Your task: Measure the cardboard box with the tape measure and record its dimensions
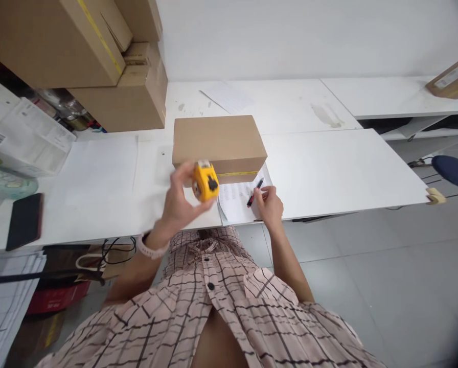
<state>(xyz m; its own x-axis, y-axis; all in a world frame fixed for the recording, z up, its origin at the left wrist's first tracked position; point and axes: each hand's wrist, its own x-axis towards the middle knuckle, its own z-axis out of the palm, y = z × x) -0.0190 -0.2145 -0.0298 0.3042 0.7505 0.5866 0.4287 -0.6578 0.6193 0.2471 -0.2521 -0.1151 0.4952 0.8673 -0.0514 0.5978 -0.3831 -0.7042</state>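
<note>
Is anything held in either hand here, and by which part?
The left hand holds a yellow tape measure by its case, between thumb and fingers. The right hand is at a pen's middle; whether it grips it cannot be told.

Camera, head-worn, one: is looking forward and steeply down over the wearer's garment [167,312], facing the near table [328,168] and wall [275,41].

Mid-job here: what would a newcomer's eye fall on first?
Probably the bright yellow tape measure, held up in the left hand by the brown box. Then perhaps the dark pen at the right hand, over the printed paper. The large cardboard boxes stacked at upper left also stand out.
</note>
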